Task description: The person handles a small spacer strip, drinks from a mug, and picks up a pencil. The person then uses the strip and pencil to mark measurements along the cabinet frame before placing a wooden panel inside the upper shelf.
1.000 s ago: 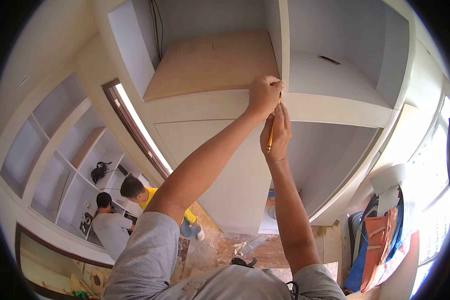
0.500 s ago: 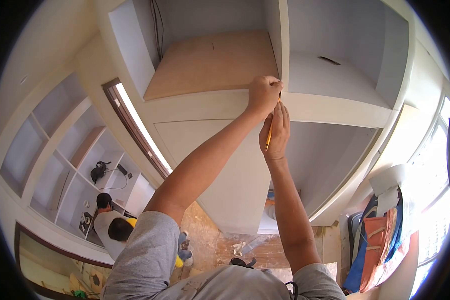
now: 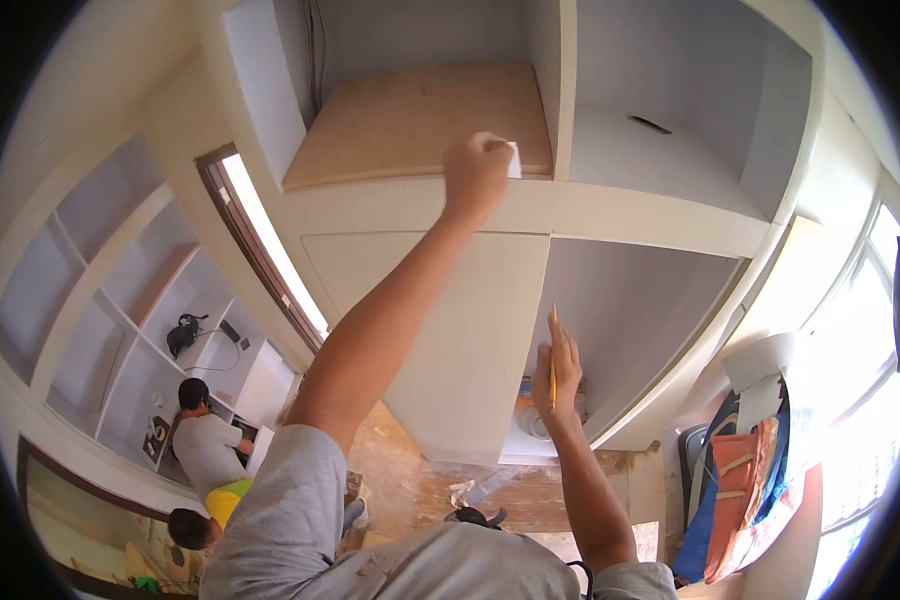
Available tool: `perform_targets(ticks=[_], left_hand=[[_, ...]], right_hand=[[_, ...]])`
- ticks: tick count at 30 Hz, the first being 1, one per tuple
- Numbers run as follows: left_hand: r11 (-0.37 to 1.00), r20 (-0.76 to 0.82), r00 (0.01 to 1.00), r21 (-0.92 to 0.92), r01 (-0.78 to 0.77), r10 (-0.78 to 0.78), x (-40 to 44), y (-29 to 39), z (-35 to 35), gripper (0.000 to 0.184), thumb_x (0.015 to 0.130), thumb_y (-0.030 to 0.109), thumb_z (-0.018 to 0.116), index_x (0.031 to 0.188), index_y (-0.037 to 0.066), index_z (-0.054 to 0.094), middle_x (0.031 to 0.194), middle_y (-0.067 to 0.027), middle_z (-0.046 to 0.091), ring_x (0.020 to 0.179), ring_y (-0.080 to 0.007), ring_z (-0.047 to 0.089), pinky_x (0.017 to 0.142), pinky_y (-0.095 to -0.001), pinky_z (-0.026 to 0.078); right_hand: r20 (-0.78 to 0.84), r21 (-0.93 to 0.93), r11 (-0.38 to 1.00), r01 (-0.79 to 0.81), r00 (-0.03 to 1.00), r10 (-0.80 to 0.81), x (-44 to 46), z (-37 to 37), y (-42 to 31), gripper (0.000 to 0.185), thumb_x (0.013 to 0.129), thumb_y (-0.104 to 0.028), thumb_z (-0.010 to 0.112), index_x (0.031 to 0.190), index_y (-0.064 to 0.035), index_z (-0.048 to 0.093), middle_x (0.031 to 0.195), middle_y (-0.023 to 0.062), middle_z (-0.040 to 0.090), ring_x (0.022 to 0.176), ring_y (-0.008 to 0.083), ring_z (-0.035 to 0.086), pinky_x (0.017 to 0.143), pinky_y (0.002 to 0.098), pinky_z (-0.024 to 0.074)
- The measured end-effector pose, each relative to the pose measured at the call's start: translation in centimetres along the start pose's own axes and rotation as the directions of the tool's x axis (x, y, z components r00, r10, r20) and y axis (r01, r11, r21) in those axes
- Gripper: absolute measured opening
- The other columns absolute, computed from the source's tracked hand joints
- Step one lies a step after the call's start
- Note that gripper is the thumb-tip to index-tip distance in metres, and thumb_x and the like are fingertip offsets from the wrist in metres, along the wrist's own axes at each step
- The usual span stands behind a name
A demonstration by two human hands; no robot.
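My left hand (image 3: pixel 475 178) is raised to the front of the upper cabinet, closed on a small flat white piece (image 3: pixel 514 160) that may be paper or card. Behind that hand, a brown board (image 3: pixel 390 120) lies on the floor of the upper left compartment. My right hand (image 3: pixel 560 375) is lower, in front of the open lower right compartment (image 3: pixel 630 300). It holds a yellow pencil (image 3: pixel 554 345) against the palm, point upward. Left of the right hand is the pale cabinet door panel (image 3: pixel 430 320).
A slot (image 3: pixel 651 124) is cut in the upper right compartment floor. Two people work at the shelving (image 3: pixel 110 310) on the left, one in a grey shirt (image 3: pixel 208 450). Orange and blue bags (image 3: pixel 735 490) hang at right by the window (image 3: pixel 855 400). Cables (image 3: pixel 315 50) hang at the upper left.
My left hand has moved left along the cabinet edge, and the white piece now shows. My right hand has dropped away from the edge with the pencil. The people at left have shifted apart.
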State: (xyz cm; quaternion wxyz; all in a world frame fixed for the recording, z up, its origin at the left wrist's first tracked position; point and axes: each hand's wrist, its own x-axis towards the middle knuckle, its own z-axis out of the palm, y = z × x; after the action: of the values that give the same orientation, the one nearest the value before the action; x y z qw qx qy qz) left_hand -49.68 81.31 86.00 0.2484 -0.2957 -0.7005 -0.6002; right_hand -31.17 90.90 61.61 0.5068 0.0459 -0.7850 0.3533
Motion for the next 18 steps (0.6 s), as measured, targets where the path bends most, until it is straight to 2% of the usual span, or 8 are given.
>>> perform_targets(ticks=[2, 6, 8, 9, 11, 14, 16, 18], left_hand=[[0.991, -0.030, 0.999, -0.128, 0.029, -0.034, -1.6, 0.1, -2.4, 0.022, 0.089, 0.016, 0.062, 0.085, -0.004, 0.070, 0.065, -0.0043, 0.061, 0.060, -0.0128, 0.059, 0.058, -0.0299, 0.049], [0.943, 0.157, 0.960, -0.206, 0.263, -0.234, -10.0, -0.6, -5.0, 0.024, 0.095, 0.020, 0.063, 0.081, 0.000, 0.067, 0.067, -0.0016, 0.062, 0.059, -0.0089, 0.057, 0.056, -0.0258, 0.047], [0.903, 0.222, 0.932, -0.263, 0.341, -0.287, -15.2, -1.6, -4.4, 0.023, 0.099, 0.019, 0.063, 0.089, 0.000, 0.069, 0.069, -0.0015, 0.062, 0.061, -0.0079, 0.058, 0.057, -0.0253, 0.047], [0.888, 0.261, 0.915, -0.264, 0.375, -0.309, -17.7, -2.0, -3.9, 0.021, 0.099, 0.017, 0.063, 0.092, -0.002, 0.069, 0.070, -0.0011, 0.062, 0.062, -0.0074, 0.058, 0.058, -0.0250, 0.048], [0.885, 0.300, 0.898, -0.241, 0.398, -0.322, -21.6, -0.8, -3.2, 0.022, 0.100, 0.015, 0.061, 0.100, -0.005, 0.069, 0.071, 0.0005, 0.061, 0.065, -0.0066, 0.058, 0.060, -0.0233, 0.049], [0.852, 0.329, 0.882, -0.291, 0.436, -0.339, -25.2, -0.4, -2.2, 0.020, 0.101, 0.012, 0.060, 0.104, -0.006, 0.069, 0.074, -0.0001, 0.061, 0.066, -0.0064, 0.059, 0.062, -0.0232, 0.050], [0.805, 0.349, 0.853, -0.324, 0.498, -0.387, -26.5, 0.0, -2.0, 0.018, 0.101, 0.010, 0.060, 0.107, -0.006, 0.068, 0.078, -0.0011, 0.064, 0.070, -0.0063, 0.061, 0.063, -0.0239, 0.052], [0.845, 0.300, 0.891, -0.318, 0.431, -0.341, -26.6, 0.8, -2.3, 0.018, 0.101, 0.011, 0.061, 0.106, -0.006, 0.068, 0.079, -0.0024, 0.065, 0.071, -0.0068, 0.062, 0.063, -0.0242, 0.053]], right_hand=[[0.050, -0.042, 0.989, -0.145, 0.988, 0.147, -3.7, -1.8, -0.1, 0.034, 0.096, 0.000, 0.052, 0.129, 0.0043, 0.061, 0.124, 0.0289, 0.063, 0.118, 0.0438, 0.062, 0.106, 0.0475, 0.0470], [0.086, -0.165, 0.981, -0.097, 0.990, 0.112, -8.1, -4.3, 1.6, 0.025, 0.100, -0.005, 0.049, 0.119, 0.0033, 0.063, 0.110, 0.0240, 0.067, 0.104, 0.0389, 0.065, 0.103, 0.0470, 0.0483], [0.249, -0.072, 0.927, -0.368, 0.893, 0.374, -8.2, -4.9, 1.7, 0.021, 0.104, -0.011, 0.047, 0.107, 0.0001, 0.065, 0.091, 0.0121, 0.066, 0.083, 0.0248, 0.063, 0.087, 0.0389, 0.0534], [0.246, -0.076, 0.927, -0.368, 0.894, 0.375, -7.6, -4.9, 0.8, 0.021, 0.104, -0.011, 0.047, 0.107, 0.0001, 0.065, 0.091, 0.0121, 0.066, 0.083, 0.0248, 0.063, 0.087, 0.0389, 0.0534], [0.253, 0.441, 0.633, -0.636, 0.765, 0.592, -4.8, -4.7, -2.6, 0.024, 0.106, -0.017, 0.047, 0.095, -0.0046, 0.063, 0.078, 0.0022, 0.060, 0.070, 0.0129, 0.056, 0.067, 0.0299, 0.0495], [0.250, 0.514, 0.521, -0.681, 0.700, 0.669, -1.7, -4.3, -7.5, 0.030, 0.106, -0.021, 0.052, 0.090, 0.0021, 0.061, 0.075, 0.0020, 0.060, 0.069, 0.0069, 0.053, 0.059, 0.0271, 0.0440], [0.280, 0.408, 0.605, -0.684, 0.724, 0.630, -0.5, -4.4, -9.4, 0.028, 0.105, -0.021, 0.055, 0.090, 0.0026, 0.061, 0.072, 0.0007, 0.058, 0.066, 0.0068, 0.051, 0.058, 0.0277, 0.0436], [0.280, 0.216, 0.751, -0.624, 0.776, 0.565, -0.2, -4.4, -9.6, 0.021, 0.100, -0.016, 0.064, 0.096, 0.0041, 0.065, 0.067, -0.0009, 0.056, 0.063, 0.0057, 0.048, 0.057, 0.0275, 0.0427]])
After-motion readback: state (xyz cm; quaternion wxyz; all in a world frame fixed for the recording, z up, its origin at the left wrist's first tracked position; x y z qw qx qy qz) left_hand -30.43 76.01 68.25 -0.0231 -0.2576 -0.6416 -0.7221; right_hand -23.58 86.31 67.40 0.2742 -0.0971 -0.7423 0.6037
